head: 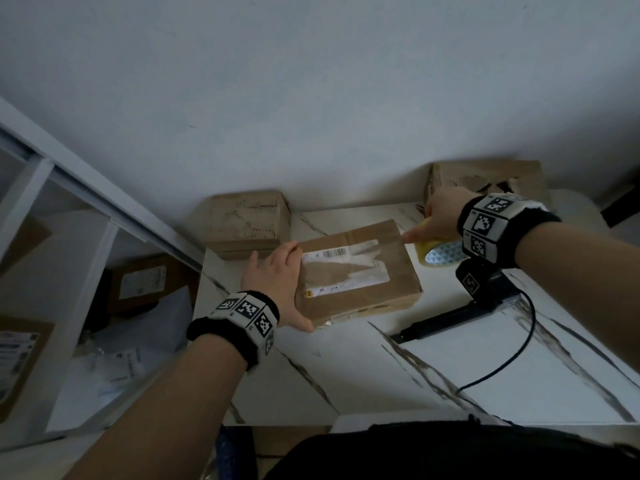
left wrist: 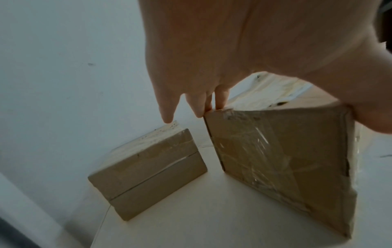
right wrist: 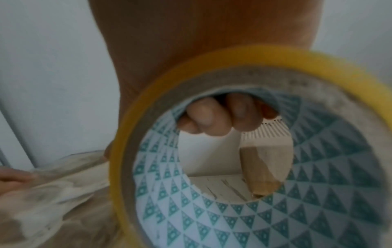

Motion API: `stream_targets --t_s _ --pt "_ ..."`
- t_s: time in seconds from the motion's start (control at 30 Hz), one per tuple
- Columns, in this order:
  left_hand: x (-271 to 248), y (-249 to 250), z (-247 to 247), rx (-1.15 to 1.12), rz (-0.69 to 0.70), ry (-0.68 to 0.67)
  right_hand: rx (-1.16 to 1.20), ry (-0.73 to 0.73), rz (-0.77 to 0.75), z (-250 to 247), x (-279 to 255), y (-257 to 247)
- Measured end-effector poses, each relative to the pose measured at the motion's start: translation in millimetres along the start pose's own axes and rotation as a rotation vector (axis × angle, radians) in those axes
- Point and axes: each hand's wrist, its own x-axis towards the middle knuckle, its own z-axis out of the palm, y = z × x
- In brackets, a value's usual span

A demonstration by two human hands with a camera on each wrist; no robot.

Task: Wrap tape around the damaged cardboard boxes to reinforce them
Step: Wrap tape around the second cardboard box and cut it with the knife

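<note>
A brown cardboard box with a torn white label lies in the middle of the table, its left end wrapped in clear tape. My left hand grips that end, fingers on the top edge and thumb at the near corner. My right hand holds a yellow tape roll just right of the box, index finger stretched out to the box's far right corner. In the right wrist view my fingers hook through the core of the tape roll. The box shows blurred at lower left.
A second cardboard box stands at the back left against the wall, also seen as the box. A third, torn box stands back right. A black device with a cable lies on the marble table. Shelves with parcels are left.
</note>
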Motion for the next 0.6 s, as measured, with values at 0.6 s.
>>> stream_targets --t_s 0.6 --pt "4 33 5 0.052 0.051 -0.012 0.111 -0.079 0.018 25 24 5"
